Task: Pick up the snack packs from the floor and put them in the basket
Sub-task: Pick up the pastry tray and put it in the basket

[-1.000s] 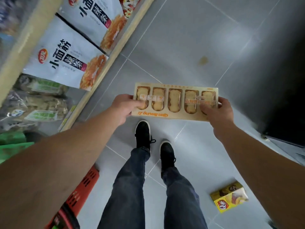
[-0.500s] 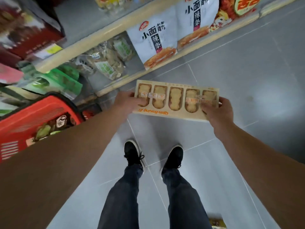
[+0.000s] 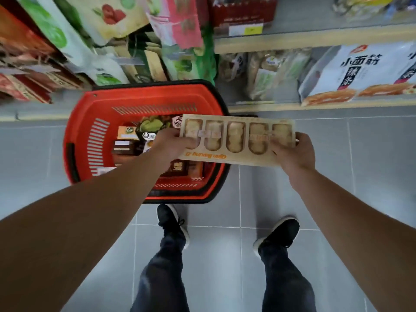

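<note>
Both hands, left (image 3: pixel 171 143) and right (image 3: pixel 292 152), pinch the ends of a flat biscuit pack (image 3: pixel 236 140) held partly over a red basket (image 3: pixel 78 140) on the floor, already holding several snack packs (image 3: pixel 132 140).

I see a matt cardboard snack tray (image 3: pixel 236 140) with clear glossy windows, a slotted plastic basket (image 3: pixel 90 136), smooth floor tiles (image 3: pixel 225 255).
</note>
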`<control>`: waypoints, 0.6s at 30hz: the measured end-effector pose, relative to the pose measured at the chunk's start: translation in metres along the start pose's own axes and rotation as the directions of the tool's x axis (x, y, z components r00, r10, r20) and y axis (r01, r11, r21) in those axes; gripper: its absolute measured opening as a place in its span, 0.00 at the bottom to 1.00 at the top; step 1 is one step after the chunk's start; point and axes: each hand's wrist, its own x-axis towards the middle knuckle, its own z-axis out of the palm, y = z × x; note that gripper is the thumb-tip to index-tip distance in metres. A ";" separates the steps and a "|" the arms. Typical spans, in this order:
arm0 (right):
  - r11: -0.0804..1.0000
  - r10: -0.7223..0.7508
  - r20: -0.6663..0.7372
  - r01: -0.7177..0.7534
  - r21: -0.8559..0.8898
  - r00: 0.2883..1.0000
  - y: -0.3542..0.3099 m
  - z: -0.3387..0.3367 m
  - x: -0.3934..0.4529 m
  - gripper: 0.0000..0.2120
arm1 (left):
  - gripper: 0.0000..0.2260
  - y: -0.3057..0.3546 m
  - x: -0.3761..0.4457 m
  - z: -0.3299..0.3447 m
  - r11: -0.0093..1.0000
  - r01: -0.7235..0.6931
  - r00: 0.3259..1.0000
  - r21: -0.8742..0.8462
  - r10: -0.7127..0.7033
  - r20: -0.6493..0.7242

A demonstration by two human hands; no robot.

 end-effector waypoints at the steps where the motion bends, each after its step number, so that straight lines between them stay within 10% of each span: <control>1: 1.000 -0.005 0.010 0.005 -0.014 1.000 -0.009 0.016 -0.012 0.26 | 0.09 -0.012 0.004 -0.019 1.000 0.006 1.000 -0.010 -0.006 -0.010; 10: 0.981 -0.100 0.076 0.111 -0.158 0.992 -0.068 0.173 -0.095 0.20 | 0.07 -0.097 0.043 -0.181 0.997 0.069 0.993 -0.017 -0.071 -0.097; 18: 0.968 -0.020 0.116 0.049 -0.246 0.993 -0.018 0.244 -0.087 0.19 | 0.11 -0.170 0.090 -0.185 0.983 0.134 0.990 0.127 -0.126 -0.069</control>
